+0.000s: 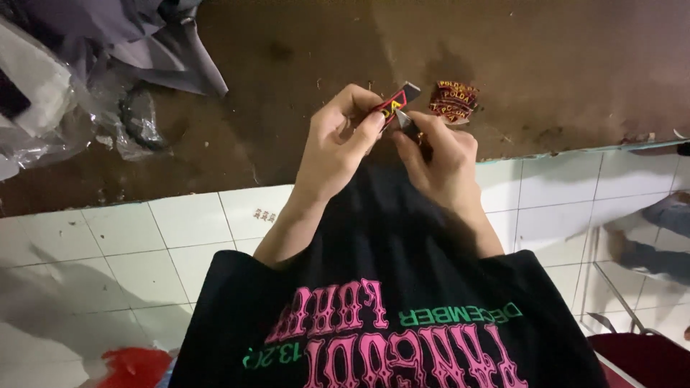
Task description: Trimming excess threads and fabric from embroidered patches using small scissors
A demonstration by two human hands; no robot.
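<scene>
My left hand (338,140) pinches a small dark embroidered patch (399,99) with red and yellow trim, held up above the brown surface. My right hand (440,162) grips a small metal cutting tool (407,123) whose tip touches the patch's lower edge. A small pile of similar dark red and yellow patches (453,99) lies on the brown surface just right of my hands. Both forearms reach out over my black printed shirt (388,316).
A brown worn surface (359,50) fills the far half; white floor tiles (144,244) lie nearer. Crumpled clear plastic bags and grey fabric (86,65) sit at the far left. A red object (133,366) is at bottom left, another person's legs (661,237) at right.
</scene>
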